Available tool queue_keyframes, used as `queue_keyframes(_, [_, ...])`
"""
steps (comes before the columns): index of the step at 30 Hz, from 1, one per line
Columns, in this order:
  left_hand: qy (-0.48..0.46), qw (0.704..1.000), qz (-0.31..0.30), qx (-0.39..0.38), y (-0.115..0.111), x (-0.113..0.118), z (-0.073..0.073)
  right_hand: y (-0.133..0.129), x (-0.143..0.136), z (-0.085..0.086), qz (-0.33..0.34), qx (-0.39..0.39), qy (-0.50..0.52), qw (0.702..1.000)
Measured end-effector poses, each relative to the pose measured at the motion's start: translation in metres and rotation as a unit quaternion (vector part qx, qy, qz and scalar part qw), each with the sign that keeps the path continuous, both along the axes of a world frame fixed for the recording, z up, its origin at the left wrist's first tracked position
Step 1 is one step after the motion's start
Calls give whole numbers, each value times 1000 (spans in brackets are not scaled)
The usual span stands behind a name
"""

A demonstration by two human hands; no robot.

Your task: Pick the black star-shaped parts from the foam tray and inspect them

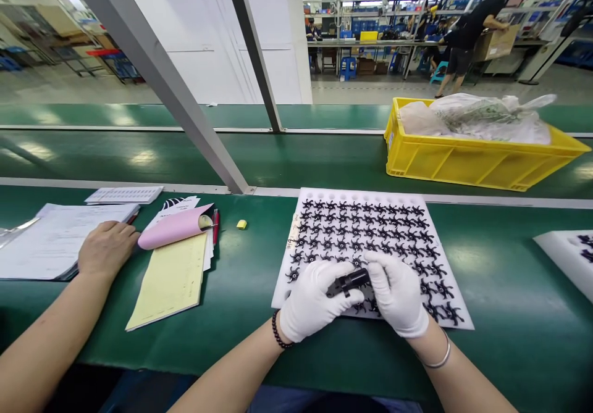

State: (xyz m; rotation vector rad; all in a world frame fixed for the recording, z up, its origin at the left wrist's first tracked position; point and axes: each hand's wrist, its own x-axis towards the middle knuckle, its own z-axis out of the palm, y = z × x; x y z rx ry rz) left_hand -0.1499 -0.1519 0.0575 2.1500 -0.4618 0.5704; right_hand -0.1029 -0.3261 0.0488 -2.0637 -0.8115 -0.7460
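White gloves cover both of my hands. My left hand [315,299] is closed around a small black cylindrical part [349,281], held tilted over the near part of a white foam tray [290,277]. At the far end of that part is my right hand [397,292], its thumb and fingertips pinched together; whether they grip the same part or a smaller piece is hidden. Rows of small black bladed wheels [365,221] with curved arms sit in the tray, and my hands cover some of those in the near rows.
Another person's bare hand [107,246] rests on papers [46,240] at the left. Nearby lie a yellow notepad [169,280] with a pink sheet [173,226], a red pen [215,226] and a yellow lump [241,224]. A yellow crate [463,160] holds plastic bags. Another foam tray [560,252] stands right.
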Motion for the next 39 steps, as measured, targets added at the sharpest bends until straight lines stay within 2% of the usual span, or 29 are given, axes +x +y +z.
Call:
queue_keyframes(3, [11, 1000, 7, -22, 1, -1, -2, 4, -1, -1, 31, -28, 3, 999])
queue_keyframes(10, [68, 993, 59, -82, 0, -5, -12, 12, -5, -10, 45, -51, 23, 997])
queue_keyframes(16, [51, 992, -17, -111, 0, 0, -15, 16, -5, -11, 47, -44, 38, 997])
queue_keyframes(20, [37, 988, -41, -145, 1, 2, -14, 15, -4, -13, 66, -45, 45, 996])
queue_keyframes(23, [33, 982, -49, -178, 2, 3, -15, 14, -5, -13, 43, -37, 26, 998])
queue_keyframes(26, [76, 963, -60, -252, 2, 4, -17, 13, -6, -11, 38, -28, 27, 999])
queue_keyframes(30, [167, 903, -65, -390, 1, 6, -21, 11, -6, -7, 60, -42, 50, 996])
queue_keyframes(32, [198, 884, -57, -420, 0, 7, -22, 11, -5, -6, 67, -40, 58, 995])
queue_keyframes(35, [211, 883, -49, -416, -1, 6, -22, 11, -5, -6, 72, -24, 70, 995])
queue_keyframes(39, [220, 905, -58, -359, -2, 5, -19, 11, -6, -7, 35, 8, 9, 999])
